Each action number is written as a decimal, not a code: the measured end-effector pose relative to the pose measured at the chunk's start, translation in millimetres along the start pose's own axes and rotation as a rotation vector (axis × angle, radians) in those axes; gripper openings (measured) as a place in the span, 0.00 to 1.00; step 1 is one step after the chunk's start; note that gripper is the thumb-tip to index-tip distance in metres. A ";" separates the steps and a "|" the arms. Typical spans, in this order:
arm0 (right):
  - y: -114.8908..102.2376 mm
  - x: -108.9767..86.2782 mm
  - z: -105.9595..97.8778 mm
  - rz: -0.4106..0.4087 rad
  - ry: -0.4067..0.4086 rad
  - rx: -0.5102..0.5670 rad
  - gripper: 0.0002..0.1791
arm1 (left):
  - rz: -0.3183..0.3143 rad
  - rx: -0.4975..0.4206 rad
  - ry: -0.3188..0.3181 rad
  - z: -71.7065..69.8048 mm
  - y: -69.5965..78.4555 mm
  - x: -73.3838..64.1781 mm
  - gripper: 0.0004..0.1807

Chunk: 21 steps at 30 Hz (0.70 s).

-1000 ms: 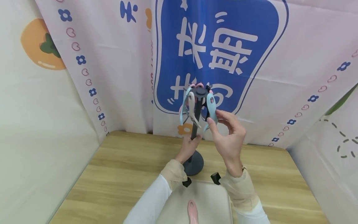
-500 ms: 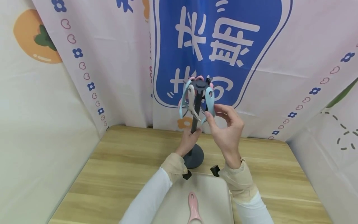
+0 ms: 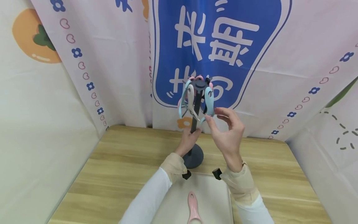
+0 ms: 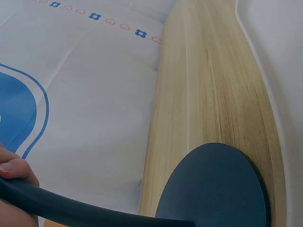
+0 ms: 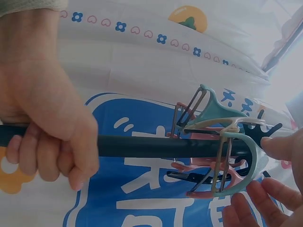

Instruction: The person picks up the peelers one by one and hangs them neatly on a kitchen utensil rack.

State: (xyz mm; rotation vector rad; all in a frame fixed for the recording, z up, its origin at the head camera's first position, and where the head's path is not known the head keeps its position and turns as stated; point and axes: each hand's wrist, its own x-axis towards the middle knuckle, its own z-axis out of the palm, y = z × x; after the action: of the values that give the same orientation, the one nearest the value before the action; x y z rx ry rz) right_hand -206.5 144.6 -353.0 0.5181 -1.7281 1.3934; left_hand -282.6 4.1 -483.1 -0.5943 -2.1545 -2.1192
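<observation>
A dark grey stand point(image 3: 193, 124) carries several hanging peelers, some of their metal blades showing in the right wrist view. My left hand point(image 3: 190, 140) grips the stand's pole above its round base point(image 4: 213, 182). My right hand point(image 3: 230, 129) has its thumb and fingers at the lower end of a light blue peeler point(image 3: 209, 96) on the stand's right side, lightly pinching it. A white peeler point(image 3: 191, 96) and another light blue peeler point(image 3: 182, 104) hang to the left. Pink and black ones are partly hidden behind. In the right wrist view, thumb and fingertips flank the blue peeler's curved frame point(image 5: 253, 158).
A pink peeler point(image 3: 193, 205) lies on a pale tray point(image 3: 215, 199) at the front of the wooden table point(image 3: 117, 161). Printed cloth point(image 3: 126, 77) hangs close behind the stand. Black wrist cameras point(image 3: 217, 173) sit near the tray's far edge.
The head view has tilted down. My right fingers have slipped slightly lower along the light blue peeler, which stays hanging. The left hand keeps its grip on the pole.
</observation>
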 end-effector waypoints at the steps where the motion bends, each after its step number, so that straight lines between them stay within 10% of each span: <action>1: 0.5 -2.5 -1.3 0.000 0.001 0.001 0.18 | -0.007 0.001 0.002 0.0 -0.2 -0.3 0.27; 11: 17.8 -54.2 -17.4 -0.006 -0.223 -0.015 0.11 | -0.024 -0.006 -0.004 -0.3 0.5 2.3 0.27; 21: 27.6 -124.1 -38.2 0.107 -0.921 -0.042 0.07 | -0.021 -0.022 0.001 -0.2 -0.7 1.7 0.27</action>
State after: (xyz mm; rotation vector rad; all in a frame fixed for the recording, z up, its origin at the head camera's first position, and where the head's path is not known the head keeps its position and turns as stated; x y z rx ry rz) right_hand -143.7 166.4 -468.0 1.1845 -2.5178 1.2614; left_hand -284.4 4.3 -483.2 -0.5754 -2.1493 -2.1553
